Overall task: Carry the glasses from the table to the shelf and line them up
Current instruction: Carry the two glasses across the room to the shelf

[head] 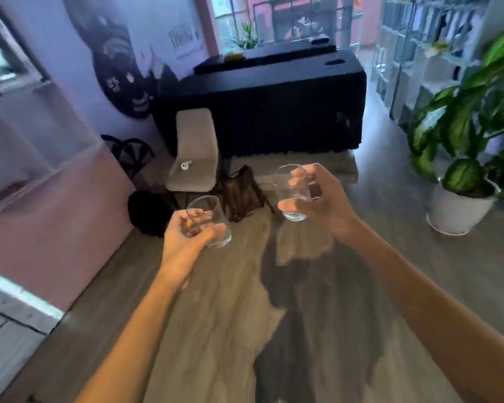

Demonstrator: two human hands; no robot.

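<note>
Left hand [186, 231]: fingers grasping left glass [213, 222]. Right hand [322, 199]: fingers grasping right glass [291, 193]. Both held apart above wooden floor [216, 315].

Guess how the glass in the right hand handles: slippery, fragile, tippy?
Likely slippery: the glass is clear and smooth, and the right hand holds it with fingers and thumb wrapped round the wall. Probably fragile, since the wall looks thin. Probably light and stable once set down: it looks empty, short, with a thick flat base.
</note>
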